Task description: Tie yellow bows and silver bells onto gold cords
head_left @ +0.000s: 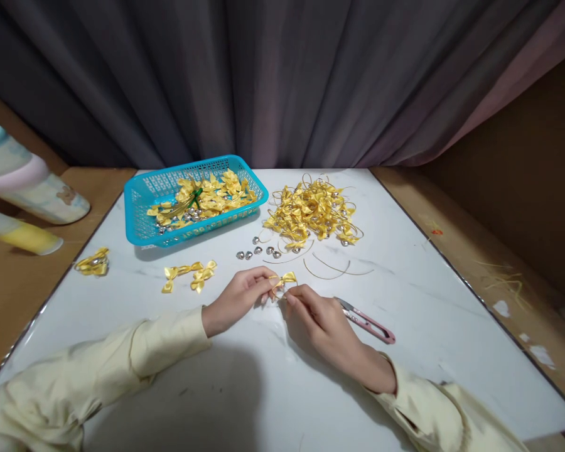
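Note:
Near the middle of the white table, my left hand (245,293) pinches a small yellow ribbon bow (289,277) at its left side. Close beside it, my right hand (321,319) has thumb and forefinger pressed together on a thin gold cord (277,294) just below the bow. The fingertips partly hide where cord and bow meet. Several silver heart-shaped charms (258,250) lie beyond my left hand. Loose pieces of gold cord (332,276) curve across the table past my right hand. Pink-handled thread snips (367,321) rest to the right of that hand.
A blue plastic basket (130,213) with bows, cords and charms stands at the back left. Right of it is a heap of yellow bows with cords (311,210). Several loose bows (188,270) and a small bundle (94,262) lie left. A tumbler (51,188) leans at far left.

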Motion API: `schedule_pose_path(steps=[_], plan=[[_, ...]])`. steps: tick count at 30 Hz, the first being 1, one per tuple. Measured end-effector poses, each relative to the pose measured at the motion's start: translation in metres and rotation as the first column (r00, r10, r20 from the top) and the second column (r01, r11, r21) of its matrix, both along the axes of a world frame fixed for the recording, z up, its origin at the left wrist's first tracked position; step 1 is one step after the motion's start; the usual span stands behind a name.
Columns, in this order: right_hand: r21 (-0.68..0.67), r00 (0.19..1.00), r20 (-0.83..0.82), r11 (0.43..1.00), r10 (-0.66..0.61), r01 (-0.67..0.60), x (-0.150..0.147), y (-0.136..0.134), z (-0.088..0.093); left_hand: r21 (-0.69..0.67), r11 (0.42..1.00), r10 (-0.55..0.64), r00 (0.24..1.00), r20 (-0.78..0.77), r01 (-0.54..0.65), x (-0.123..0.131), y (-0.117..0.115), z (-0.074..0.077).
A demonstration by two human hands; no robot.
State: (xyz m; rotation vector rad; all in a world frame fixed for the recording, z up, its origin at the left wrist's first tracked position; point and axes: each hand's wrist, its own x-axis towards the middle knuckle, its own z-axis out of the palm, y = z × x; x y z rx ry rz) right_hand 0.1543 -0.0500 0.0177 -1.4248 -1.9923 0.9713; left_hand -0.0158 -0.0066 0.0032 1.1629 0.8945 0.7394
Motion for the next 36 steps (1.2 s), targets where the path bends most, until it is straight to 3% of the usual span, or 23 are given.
schedule_pose_path(steps=[8,23,27,32,36], plan=[[0.127,0.999,0.036,0.991,0.029,-0.034,-0.001,0.000,-0.008,-0.255,0.967,0.035,0.990,0.133,0.001,0.001,0.001,0.003],[0.289,0.984,0.163,0.950,0.076,-0.122,-0.001,0.002,-0.021,-0.350,0.934,0.045,0.945,0.324,0.075,0.001,0.001,0.000],[0.279,0.988,0.144,0.955,0.063,-0.102,-0.001,0.003,-0.019,-0.325,0.944,0.047,0.961,0.274,0.046,0.001,0.002,0.001],[0.152,0.993,0.115,0.987,0.036,-0.053,-0.001,0.001,-0.011,-0.233,0.972,0.044,0.987,0.152,-0.008,0.002,0.001,0.003],[0.241,0.987,0.143,0.965,0.070,-0.103,0.000,-0.004,-0.015,-0.126,0.992,0.025,0.998,0.065,-0.016,0.001,0.001,0.003]])
